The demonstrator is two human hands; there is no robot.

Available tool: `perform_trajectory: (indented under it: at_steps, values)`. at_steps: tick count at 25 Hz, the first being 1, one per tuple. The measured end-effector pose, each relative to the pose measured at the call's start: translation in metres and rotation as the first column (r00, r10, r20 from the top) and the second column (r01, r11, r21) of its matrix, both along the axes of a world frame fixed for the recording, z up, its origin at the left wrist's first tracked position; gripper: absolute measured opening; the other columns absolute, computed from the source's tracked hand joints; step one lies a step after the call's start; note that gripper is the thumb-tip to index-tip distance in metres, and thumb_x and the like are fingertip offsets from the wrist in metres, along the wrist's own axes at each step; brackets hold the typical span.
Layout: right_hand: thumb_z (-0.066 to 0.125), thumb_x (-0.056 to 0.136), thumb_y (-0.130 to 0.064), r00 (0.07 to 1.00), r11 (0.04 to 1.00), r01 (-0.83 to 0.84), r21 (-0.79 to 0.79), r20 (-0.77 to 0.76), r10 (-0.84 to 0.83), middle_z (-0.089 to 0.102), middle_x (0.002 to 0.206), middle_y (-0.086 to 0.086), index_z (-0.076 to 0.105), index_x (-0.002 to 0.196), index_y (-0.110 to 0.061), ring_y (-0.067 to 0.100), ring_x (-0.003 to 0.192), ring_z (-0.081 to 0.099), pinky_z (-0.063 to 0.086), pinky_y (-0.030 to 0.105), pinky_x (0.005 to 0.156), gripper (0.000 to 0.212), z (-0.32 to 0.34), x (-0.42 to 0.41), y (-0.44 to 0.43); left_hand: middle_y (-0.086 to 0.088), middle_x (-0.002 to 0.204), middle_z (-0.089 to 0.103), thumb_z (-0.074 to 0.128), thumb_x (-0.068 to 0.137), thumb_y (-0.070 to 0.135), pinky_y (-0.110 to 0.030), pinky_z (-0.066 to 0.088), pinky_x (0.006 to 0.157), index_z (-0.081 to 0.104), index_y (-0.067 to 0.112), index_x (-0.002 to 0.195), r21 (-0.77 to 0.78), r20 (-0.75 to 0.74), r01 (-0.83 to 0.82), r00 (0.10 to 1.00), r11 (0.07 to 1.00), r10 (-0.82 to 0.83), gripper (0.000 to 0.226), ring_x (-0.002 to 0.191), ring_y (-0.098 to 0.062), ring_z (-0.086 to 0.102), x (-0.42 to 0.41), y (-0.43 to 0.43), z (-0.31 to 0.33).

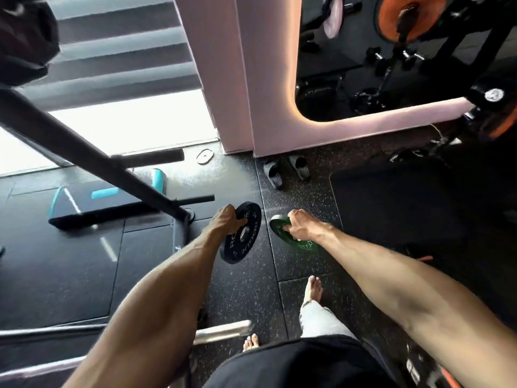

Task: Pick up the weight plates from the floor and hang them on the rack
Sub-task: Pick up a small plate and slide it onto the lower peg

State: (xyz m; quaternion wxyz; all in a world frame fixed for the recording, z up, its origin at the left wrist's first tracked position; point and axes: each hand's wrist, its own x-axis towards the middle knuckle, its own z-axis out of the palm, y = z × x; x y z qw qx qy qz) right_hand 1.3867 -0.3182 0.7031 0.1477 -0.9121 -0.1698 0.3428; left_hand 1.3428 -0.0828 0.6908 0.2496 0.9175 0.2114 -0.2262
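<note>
The left hand point(225, 219) grips the black plate point(246, 245) and the right hand point(300, 226) the green plate point(277, 226), fingers curled tight; best hold firm and line each hole squarely with a rack peg point(156, 158).

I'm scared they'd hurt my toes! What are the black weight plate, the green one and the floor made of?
Black plate: probably matte rubber, dull with no glare, with a paler, metal-looking ring round its centre hole. Green plate: likely the same rubber, dull green, though blurred. Floor: seems speckled black rubber tiles; seams show between them.
</note>
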Motion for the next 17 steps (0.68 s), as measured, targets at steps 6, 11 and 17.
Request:
perform_trajectory:
  at_steps: [6,11,17]
  values:
    - [0.054,0.101,-0.035,0.947,0.945,-0.321,-0.058,0.008,0.322,0.05,0.142,0.014,0.046,0.136,-0.004,0.03,0.129,0.051,0.042,0.041,0.109,0.048,0.012,0.114,0.038,-0.012,0.096,0.072,0.074,0.085,0.034,-0.039,0.059,0.08,0.07,0.005,0.105,-0.054,0.057,-0.237,0.969,0.97,0.24,0.036,0.085,-0.027,0.07,0.069,0.023,0.013]
    - [0.055,0.1,-0.037,0.827,0.83,-0.553,-0.077,0.07,0.558,0.053,0.14,0.013,0.048,0.135,-0.004,0.028,0.127,0.053,0.039,0.037,0.109,0.048,0.023,0.183,0.1,-0.017,0.095,0.073,0.074,0.086,0.032,-0.036,0.056,0.078,0.072,0.001,0.105,0.02,0.16,-0.377,0.916,0.926,0.369,0.037,0.088,-0.03,0.07,0.101,0.056,0.021]
    - [0.06,0.098,-0.032,0.678,0.684,-0.727,-0.067,0.09,0.729,0.067,0.101,0.005,0.065,0.11,-0.013,0.021,0.088,0.065,0.053,0.033,0.08,0.023,0.021,0.247,0.201,-0.021,0.093,0.073,0.073,0.082,0.026,-0.04,0.056,0.083,0.073,-0.001,0.1,0.014,0.241,-0.527,0.827,0.85,0.509,0.033,0.088,-0.033,0.07,0.14,0.124,0.017]
